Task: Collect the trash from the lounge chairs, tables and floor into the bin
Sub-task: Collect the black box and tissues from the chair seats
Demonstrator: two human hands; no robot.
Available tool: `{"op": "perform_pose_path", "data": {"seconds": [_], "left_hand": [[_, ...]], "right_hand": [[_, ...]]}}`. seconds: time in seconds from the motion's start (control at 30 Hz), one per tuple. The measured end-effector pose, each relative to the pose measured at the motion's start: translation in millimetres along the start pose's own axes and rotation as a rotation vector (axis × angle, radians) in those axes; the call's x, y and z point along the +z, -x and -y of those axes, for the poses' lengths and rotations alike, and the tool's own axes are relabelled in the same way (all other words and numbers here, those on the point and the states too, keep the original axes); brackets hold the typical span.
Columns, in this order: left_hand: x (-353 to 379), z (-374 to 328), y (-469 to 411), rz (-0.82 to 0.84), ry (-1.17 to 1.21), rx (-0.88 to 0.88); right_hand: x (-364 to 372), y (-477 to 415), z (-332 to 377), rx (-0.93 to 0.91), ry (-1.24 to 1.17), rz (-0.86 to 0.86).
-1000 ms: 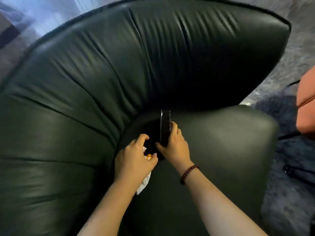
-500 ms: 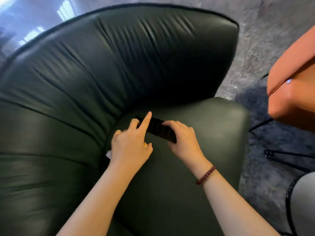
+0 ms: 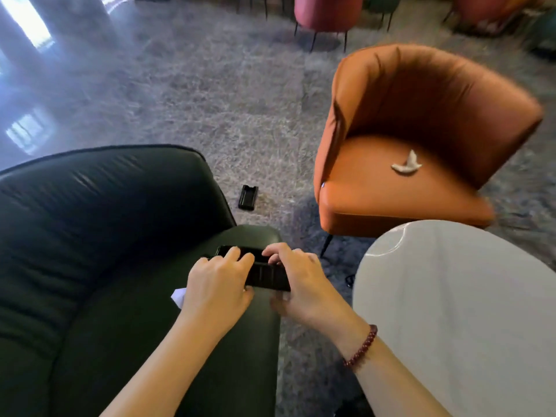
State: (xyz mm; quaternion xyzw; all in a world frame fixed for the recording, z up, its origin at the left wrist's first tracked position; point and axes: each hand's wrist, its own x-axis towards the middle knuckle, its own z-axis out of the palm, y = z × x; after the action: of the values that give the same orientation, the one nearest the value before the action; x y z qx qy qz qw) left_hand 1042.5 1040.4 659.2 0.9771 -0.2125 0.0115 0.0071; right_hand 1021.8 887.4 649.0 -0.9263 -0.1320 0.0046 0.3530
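Both hands hold a long black plastic tray (image 3: pixel 266 273) over the seat of the dark green lounge chair (image 3: pixel 90 236). My left hand (image 3: pixel 219 284) grips its left end and also keeps a crumpled white tissue (image 3: pixel 178 296) tucked under the palm. My right hand (image 3: pixel 301 281), with a bead bracelet on the wrist, grips the right end. A second black tray (image 3: pixel 248 197) lies on the grey carpet beside the green chair. A crumpled white tissue (image 3: pixel 406 164) rests on the seat of the orange chair (image 3: pixel 421 115). No bin is in view.
A round white table (image 3: pixel 466 311) stands at the right, close to my right forearm. Grey carpet (image 3: pixel 210 100) spreads between the chairs. A pink chair (image 3: pixel 325 10) and other seats stand at the far edge.
The view has swung up and right from the green chair's backrest to the floor and orange chair. The black tray went from upright in my right hand to level, with both hands on it.
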Motion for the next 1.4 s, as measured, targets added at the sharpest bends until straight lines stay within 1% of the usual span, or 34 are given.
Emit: {"op": "perform_pose_path", "data": {"seconds": [0.07, 0.17, 0.23, 0.27, 0.33, 0.47, 0.57, 0.7, 0.83, 0.97, 1.1, 1.23, 1.4], "left_hand": [[-21, -32, -17, -0.043, -0.005, 0.027], [-60, -73, -46, -0.094, -0.067, 0.07], [-89, -96, -63, -0.109, -0.103, 0.09], [-99, -105, -72, -0.133, -0.111, 0.079], [-117, -121, -86, -0.127, -0.102, 0.064], [-143, -146, -109, -0.154, -0.125, 0.08], [-155, -158, -126, -0.166, -0.096, 0.1], [-169, -176, -158, -0.15, 0.056, 0.121], [-173, -201, -211, -0.163, 0.201, 0.243], [-162, -234, -302, -0.208, 0.305, 0.383], [-146, -270, -417, -0.249, 0.413, 0.487], [-131, -281, -518, -0.196, 0.532, 0.544], [-118, -289, -605, -0.122, 0.574, 0.62]], "right_hand": [[-43, 18, -12, -0.035, 0.042, -0.08], [-107, 37, -24, -0.004, 0.099, -0.275], [-148, 43, -28, 0.021, 0.189, -0.382], [-165, 45, -30, 0.027, 0.242, -0.418], [-195, 50, -33, 0.045, 0.328, -0.48], [-238, 57, -39, 0.107, 0.392, -0.576], [-261, 60, -49, 0.141, 0.439, -0.615], [-292, 63, -73, 0.208, 0.461, -0.641], [-325, 62, -107, 0.289, 0.47, -0.713], [-358, 45, -161, 0.392, 0.489, -0.78], [-382, 0, -231, 0.539, 0.513, -0.863], [-396, -65, -288, 0.667, 0.465, -0.83], [-416, -126, -326, 0.758, 0.447, -0.824]]}}
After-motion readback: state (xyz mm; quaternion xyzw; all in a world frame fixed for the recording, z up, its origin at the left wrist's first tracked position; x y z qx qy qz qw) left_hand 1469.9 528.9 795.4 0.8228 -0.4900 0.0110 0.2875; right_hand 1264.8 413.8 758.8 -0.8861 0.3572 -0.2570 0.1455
